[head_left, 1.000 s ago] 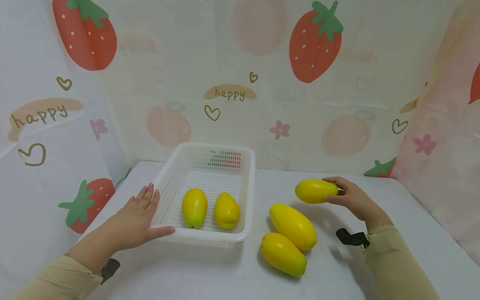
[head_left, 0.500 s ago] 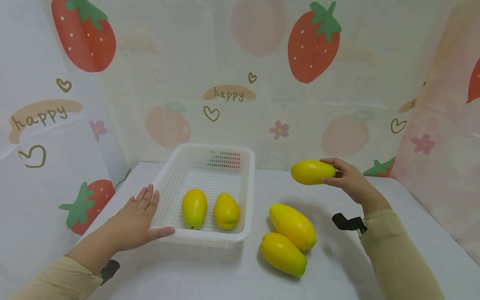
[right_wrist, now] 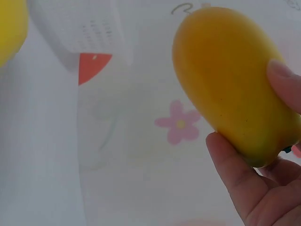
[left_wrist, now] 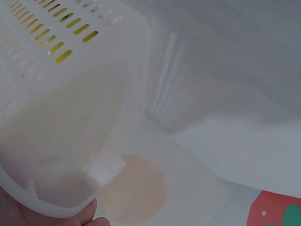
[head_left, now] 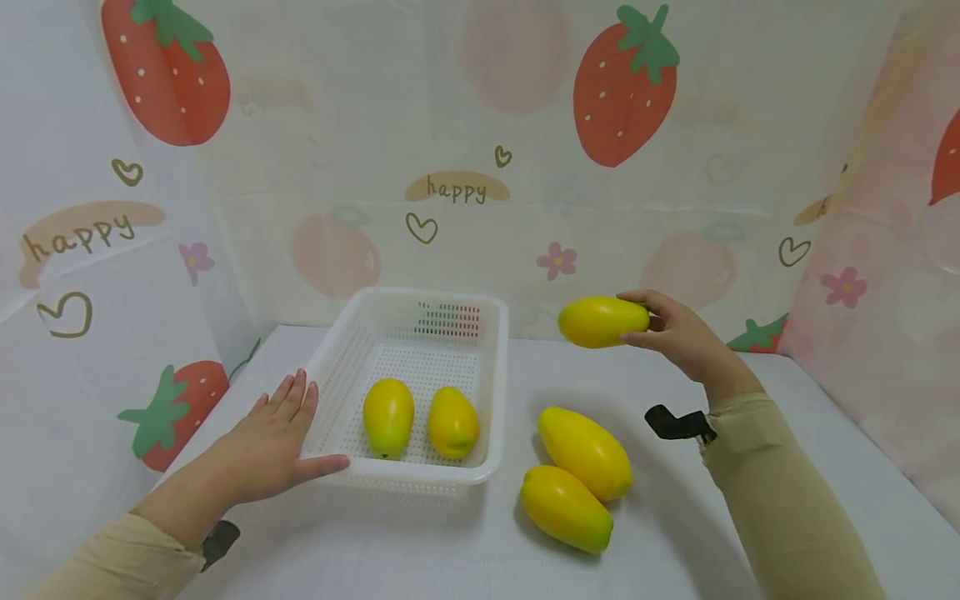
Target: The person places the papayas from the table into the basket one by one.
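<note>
My right hand [head_left: 686, 342] pinches a yellow papaya [head_left: 596, 322] by its stem end, fingers and thumb on opposite sides, and holds it above the table. The right wrist view shows the same papaya [right_wrist: 230, 80] up close, greenish near the stem. My left hand [head_left: 262, 446] rests on the left rim of a white perforated basket [head_left: 420, 472], fingers straight, thumb along the front corner. Inside the basket lie two papayas, a left one [head_left: 388, 417] and a right one [head_left: 453, 422]. Two more, an upper papaya [head_left: 587, 454] and a lower papaya [head_left: 567, 509], touch each other on the table.
A white cloth covers the table [head_left: 360, 558]. Printed curtains with strawberries, hearts and flowers enclose the back [head_left: 457, 100] and both sides. The basket's wall stands between the loose papayas and those inside.
My right hand has raised the papaya from low over the table and carried it somewhat left. My left hand, the basket and the other papayas have stayed put.
</note>
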Available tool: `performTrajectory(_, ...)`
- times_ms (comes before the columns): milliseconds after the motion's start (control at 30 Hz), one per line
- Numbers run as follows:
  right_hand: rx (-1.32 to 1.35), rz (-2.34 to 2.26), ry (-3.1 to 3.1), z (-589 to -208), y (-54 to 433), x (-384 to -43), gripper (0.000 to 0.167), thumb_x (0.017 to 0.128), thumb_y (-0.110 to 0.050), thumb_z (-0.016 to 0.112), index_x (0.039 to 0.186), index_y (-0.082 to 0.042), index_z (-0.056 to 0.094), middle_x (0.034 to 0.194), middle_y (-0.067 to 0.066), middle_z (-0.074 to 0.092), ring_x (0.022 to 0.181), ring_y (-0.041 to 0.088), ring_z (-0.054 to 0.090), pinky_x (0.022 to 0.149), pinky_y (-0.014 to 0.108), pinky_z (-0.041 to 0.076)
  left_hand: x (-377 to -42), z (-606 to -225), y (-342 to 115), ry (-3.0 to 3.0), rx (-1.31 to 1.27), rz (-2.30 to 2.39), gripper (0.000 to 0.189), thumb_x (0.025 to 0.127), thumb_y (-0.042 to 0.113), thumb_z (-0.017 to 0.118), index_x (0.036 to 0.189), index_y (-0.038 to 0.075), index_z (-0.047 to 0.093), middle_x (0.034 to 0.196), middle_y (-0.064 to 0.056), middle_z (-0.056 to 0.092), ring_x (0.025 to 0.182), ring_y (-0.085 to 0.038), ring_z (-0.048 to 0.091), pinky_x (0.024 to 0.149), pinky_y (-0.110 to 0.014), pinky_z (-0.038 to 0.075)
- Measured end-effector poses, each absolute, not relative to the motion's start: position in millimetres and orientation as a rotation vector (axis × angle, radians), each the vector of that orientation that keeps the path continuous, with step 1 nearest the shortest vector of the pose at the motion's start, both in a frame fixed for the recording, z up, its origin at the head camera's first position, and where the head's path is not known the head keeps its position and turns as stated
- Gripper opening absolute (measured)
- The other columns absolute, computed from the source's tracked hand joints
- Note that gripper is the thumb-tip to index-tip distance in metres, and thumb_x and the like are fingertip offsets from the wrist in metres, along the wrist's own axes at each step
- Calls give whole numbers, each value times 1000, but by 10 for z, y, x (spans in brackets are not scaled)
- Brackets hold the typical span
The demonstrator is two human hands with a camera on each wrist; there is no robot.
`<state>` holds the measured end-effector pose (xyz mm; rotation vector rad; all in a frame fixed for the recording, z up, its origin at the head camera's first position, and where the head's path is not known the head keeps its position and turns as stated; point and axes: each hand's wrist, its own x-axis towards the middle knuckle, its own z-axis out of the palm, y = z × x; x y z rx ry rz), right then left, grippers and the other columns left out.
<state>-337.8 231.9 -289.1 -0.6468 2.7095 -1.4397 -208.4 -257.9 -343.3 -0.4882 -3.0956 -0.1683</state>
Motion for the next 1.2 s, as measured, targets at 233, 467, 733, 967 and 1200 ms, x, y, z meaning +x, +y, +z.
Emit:
performTrajectory(233, -701, -1446, 2685, -2782, 2164, -3411, 56, 84, -26, 67, 133, -15, 42, 125, 5, 48, 106, 22, 53, 93, 35, 45, -2080, -3431, -2577, -3093, -490, -162, 117, 73, 81, 35, 139, -14, 16, 146, -32, 8, 134, -47, 9, 103, -63, 12)
performTrajectory(467, -791, -1426, 2682, -2732, 1997, -3439, 56, 84, -23, 66, 134, -12, 42, 125, 8, 48, 105, 23, 54, 93, 34, 46, -2089, -3447, -2579, -3095, -489, -166, 117, 72, 81, 34, 139, -13, 16, 146, -32, 7, 134, -47, 8, 103, -63, 12)
performTrajectory(733, -805, -1444, 2656, -2687, 1755, -3445, 55, 83, -17, 68, 132, -13, 44, 122, 8, 49, 104, 24, 54, 92, 36, 46, -2107, -3463, -2590, -3101, -483, -162, 118, 72, 82, 34, 140, -13, 15, 147, -32, 6, 134, -46, 7, 103, -63, 11)
performTrajectory(967, -864, -1429, 2603, -2729, 1549, -3493, 56, 84, -16, 68, 134, -11, 43, 122, 9, 49, 103, 25, 53, 93, 38, 46, -2110, -3459, -2584, -3102, -486, -171, 117, 72, 81, 35, 140, -13, 15, 147, -31, 6, 134, -46, 7, 103, -63, 11)
performTrajectory(1200, -879, -1403, 2588, -2759, 1310, -3549, 53, 83, -13, 68, 131, -12, 46, 118, 8, 50, 96, 25, 55, 89, 35, 48, -2104, -3458, -2588, -3094, -492, -180, 117, 72, 81, 34, 140, -13, 15, 147, -32, 6, 134, -46, 7, 103, -63, 12)
